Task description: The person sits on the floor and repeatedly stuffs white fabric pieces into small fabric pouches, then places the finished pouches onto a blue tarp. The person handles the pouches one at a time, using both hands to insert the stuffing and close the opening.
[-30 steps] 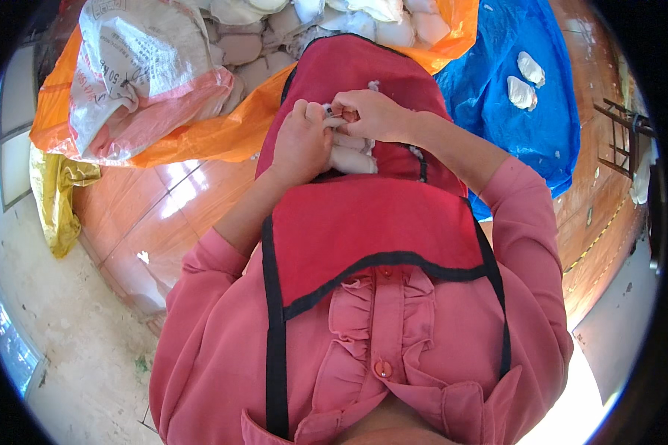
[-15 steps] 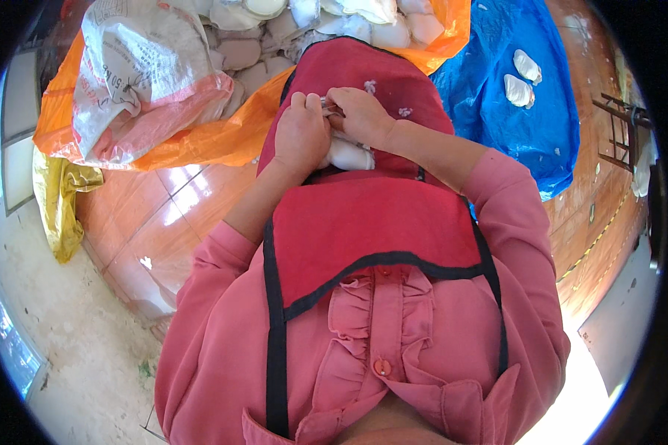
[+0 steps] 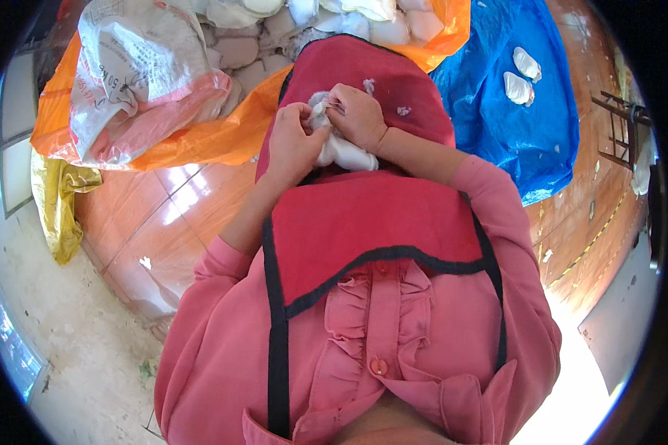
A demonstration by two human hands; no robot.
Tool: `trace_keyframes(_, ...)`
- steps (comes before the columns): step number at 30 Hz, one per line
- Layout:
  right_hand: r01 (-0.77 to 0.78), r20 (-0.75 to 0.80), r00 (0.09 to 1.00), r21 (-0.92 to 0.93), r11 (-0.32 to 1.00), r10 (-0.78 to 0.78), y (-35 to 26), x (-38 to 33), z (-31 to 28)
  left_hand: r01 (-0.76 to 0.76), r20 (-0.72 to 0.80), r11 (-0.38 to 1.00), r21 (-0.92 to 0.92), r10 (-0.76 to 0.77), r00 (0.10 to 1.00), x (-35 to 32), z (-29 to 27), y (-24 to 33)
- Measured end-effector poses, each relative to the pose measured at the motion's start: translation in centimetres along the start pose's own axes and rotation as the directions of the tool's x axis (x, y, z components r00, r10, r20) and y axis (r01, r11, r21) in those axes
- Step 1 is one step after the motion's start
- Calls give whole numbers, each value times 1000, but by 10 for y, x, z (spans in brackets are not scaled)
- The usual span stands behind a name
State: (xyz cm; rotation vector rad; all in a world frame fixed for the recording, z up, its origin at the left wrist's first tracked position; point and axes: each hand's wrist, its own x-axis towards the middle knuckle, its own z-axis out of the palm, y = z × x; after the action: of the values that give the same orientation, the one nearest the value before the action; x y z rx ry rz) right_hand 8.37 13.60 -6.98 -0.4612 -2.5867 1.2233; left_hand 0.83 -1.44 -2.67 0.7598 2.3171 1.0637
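Observation:
On the red apron (image 3: 416, 141) over my lap lies a white stuffed cloth piece (image 3: 349, 156), soft and rounded at its lower end. My left hand (image 3: 291, 141) pinches its upper left side between thumb and fingers. My right hand (image 3: 358, 119) is closed at the piece's upper end, fingertips pressed together. A thin, bright line shows at those fingertips; what it is I cannot make out. Grey-white fluff (image 3: 318, 99) pokes up between the two hands. The back of my right hand hides part of the piece.
An orange sheet (image 3: 263, 107) ahead holds many flat, pale padded pieces (image 3: 237, 53) and a white woven sack (image 3: 145, 67). At right, two white stuffed pieces (image 3: 519, 87) lie on a blue sheet (image 3: 490, 141). A yellow bag (image 3: 56, 208) lies left; a dark wooden frame (image 3: 620, 137) stands far right.
My hands have moved slightly apart, with the left lower and turned so its thumb and fingers show. More of the white stuffed piece and its fluff is now visible between them.

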Motion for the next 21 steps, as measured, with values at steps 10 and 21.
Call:
trace_keyframes(10, -214, -150, 952, 296, 931, 266, 1, -8, 7, -59, -22, 995, 77, 61, 998, 0, 0, 20)
trace_keyframes(21, 149, -473, 875, 466, 872, 103, -24, 7, 2, 415, 462, 399, -818, 25, 886, 1, -39, 40)
